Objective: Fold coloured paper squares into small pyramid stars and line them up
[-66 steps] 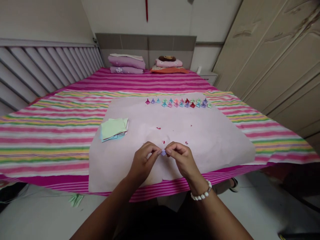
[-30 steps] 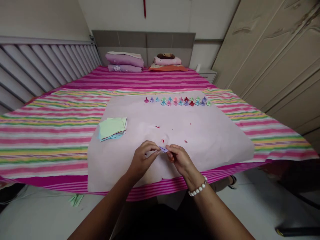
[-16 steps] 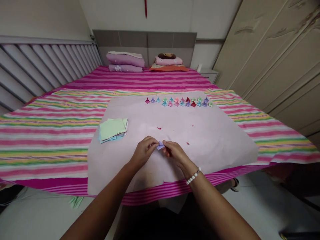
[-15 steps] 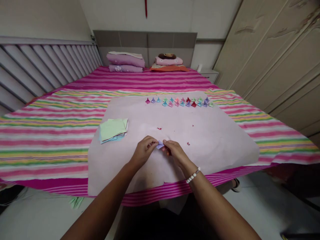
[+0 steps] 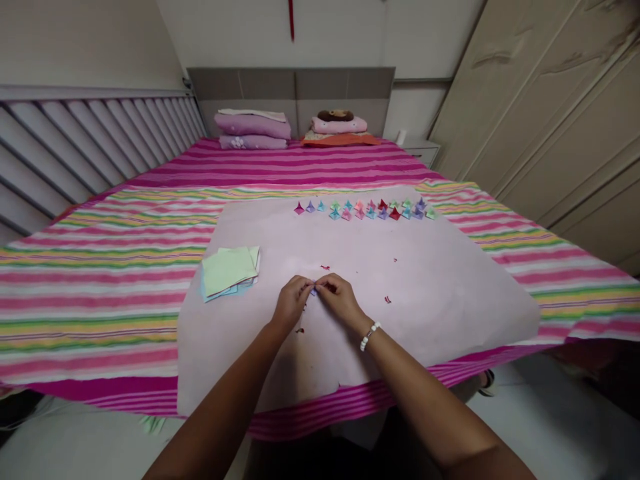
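Between my fingertips is a small folded piece of purple paper (image 5: 313,291), mostly covered by the fingers. My left hand (image 5: 293,299) pinches it from the left and my right hand (image 5: 342,298) from the right, both just above the pale sheet (image 5: 440,287). A stack of square paper sheets (image 5: 230,270), light green on top with blue beneath, lies left of my hands. Farther back, several small folded paper shapes (image 5: 370,210) in pink, red, purple, blue and green stand in rows.
Small red scraps (image 5: 387,299) lie on the sheet, with a dark scrap (image 5: 300,331) near my left wrist. A striped bedspread (image 5: 90,280) surrounds the sheet. Folded bedding (image 5: 253,130) is piled by the headboard (image 5: 270,87). A wardrobe (image 5: 550,113) stands at the right.
Both hands have come closer together on the purple paper, so less of it shows. A dark scrap now shows beside my left hand. The view has shifted slightly.
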`<state>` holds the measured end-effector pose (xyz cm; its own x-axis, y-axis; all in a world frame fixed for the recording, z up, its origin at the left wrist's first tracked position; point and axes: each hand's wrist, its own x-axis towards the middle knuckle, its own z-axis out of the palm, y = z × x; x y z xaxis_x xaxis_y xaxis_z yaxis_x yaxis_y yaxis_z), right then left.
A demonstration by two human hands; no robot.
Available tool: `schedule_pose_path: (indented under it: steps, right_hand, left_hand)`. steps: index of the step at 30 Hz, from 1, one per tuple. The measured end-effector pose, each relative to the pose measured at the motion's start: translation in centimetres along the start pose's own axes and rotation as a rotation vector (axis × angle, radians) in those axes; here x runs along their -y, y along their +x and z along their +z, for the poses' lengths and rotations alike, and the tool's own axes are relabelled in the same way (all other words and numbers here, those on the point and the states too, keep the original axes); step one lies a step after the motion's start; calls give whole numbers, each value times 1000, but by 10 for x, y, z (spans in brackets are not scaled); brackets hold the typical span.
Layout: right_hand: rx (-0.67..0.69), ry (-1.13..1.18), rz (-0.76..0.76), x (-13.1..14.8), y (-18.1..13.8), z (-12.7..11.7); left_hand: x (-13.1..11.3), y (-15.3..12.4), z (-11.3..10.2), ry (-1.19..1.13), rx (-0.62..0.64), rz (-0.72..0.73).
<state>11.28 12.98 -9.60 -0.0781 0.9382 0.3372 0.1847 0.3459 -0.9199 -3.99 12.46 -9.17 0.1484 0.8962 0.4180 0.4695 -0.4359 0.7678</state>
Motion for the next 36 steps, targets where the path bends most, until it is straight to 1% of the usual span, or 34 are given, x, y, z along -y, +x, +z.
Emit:
schedule_pose_path:
  steps: [5,11,18,21,26,31,36]
  right_hand:
    - [7,-24,24,-9,5,6]
    - [17,-14,74,-14,2,9]
    - [-30,42,110,-14,-2,7]
    - [-58,57,86,-14,-3,6]
    - [-67,70,-8,-14,-2,3]
    - [-85,59,-39,-15,-2,3]
    - [-97,37,-55,-15,-4,5]
  left_hand:
    - [10,2,5,-20,-9,-33]
    - [13,-1,9,-80,-10,-84]
    - [16,-2,10,-172,-92,-201]
    - [17,-2,14,-194,-127,-252]
    - [15,-3,25,-174,-180,-298]
    - [11,-5,26,-134,-228,-287]
    - [6,-6,21,-71,-215,-167]
